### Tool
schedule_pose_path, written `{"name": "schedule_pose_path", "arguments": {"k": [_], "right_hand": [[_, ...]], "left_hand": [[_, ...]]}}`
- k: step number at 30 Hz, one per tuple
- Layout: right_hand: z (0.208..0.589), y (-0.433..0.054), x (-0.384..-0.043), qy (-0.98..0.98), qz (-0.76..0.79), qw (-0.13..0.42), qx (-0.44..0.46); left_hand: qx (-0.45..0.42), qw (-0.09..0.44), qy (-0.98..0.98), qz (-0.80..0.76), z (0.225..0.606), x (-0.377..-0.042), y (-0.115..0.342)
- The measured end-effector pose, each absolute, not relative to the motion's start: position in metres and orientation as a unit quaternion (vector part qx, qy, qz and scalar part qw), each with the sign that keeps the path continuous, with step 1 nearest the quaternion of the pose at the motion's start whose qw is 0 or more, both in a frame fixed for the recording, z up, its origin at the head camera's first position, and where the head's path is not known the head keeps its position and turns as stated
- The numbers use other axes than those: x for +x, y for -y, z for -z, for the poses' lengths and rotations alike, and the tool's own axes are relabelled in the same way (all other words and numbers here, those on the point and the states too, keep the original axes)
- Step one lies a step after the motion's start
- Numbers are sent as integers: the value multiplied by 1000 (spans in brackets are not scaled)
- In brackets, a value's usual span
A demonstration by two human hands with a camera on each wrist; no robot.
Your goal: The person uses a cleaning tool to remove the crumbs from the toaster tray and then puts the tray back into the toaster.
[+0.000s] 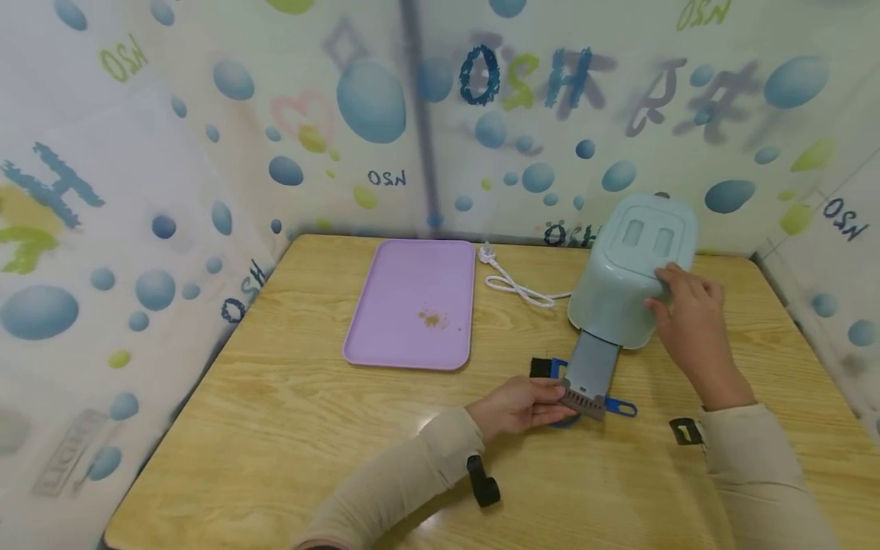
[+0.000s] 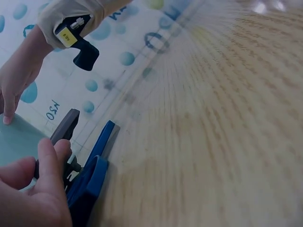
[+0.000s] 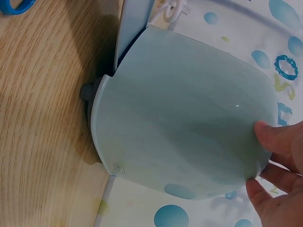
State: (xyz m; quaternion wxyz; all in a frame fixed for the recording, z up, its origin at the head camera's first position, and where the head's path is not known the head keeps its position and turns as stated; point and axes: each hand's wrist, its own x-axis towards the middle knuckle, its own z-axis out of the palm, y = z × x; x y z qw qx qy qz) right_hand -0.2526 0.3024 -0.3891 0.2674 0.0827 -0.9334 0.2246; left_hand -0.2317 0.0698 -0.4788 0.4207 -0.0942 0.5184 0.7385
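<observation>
A pale green toaster (image 1: 622,283) with two slots in its top stands at the right of the table. Its grey crumb tray (image 1: 593,363) sticks out from the bottom edge towards the front. Thumb and fingers of my left hand (image 1: 519,405) pinch the tray's brown slotted end. My right hand (image 1: 694,328) holds the toaster's upper corner, with the thumb on the side wall (image 3: 189,109) in the right wrist view. Below the tray lies a blue-handled brush (image 1: 621,407) with black bristles, partly hidden by the tray and left hand.
A lilac tray (image 1: 399,336) with brown crumbs (image 1: 431,318) on it lies left of the toaster. Between them a white power cord (image 1: 519,290) with its plug is looped on the wooden table (image 1: 275,428). Patterned curtains (image 1: 371,191) stand behind and at both sides.
</observation>
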Motion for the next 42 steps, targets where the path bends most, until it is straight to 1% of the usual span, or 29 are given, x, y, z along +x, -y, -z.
{"name": "schedule_pose_path", "arguments": {"k": [8,17,23,28,34,40,42], "right_hand": [[389,-300,-250,930,-222,278,88],[389,-298,-248,931,-228,274,82],[390,-297,-248,928,-231,279,83],[392,-297,-248,925,-232,289,87],[396,-298,-248,927,-234,282,82],[397,-298,-250,926,-230,289,79],[398,-298,-250,925,-229,291,80]], "left_hand": [[-96,428,-516,-736,482,-236,-77],[-41,451,-542,-708,482,-244,-79],[-43,463,-511,-723,477,-248,-83],[-71,470,-465,-747,476,-246,-82],[-114,442,-415,-787,470,-244,-86],[-143,435,-350,-817,461,-251,-100],[-152,424,-344,-824,458,-255,-105]]}}
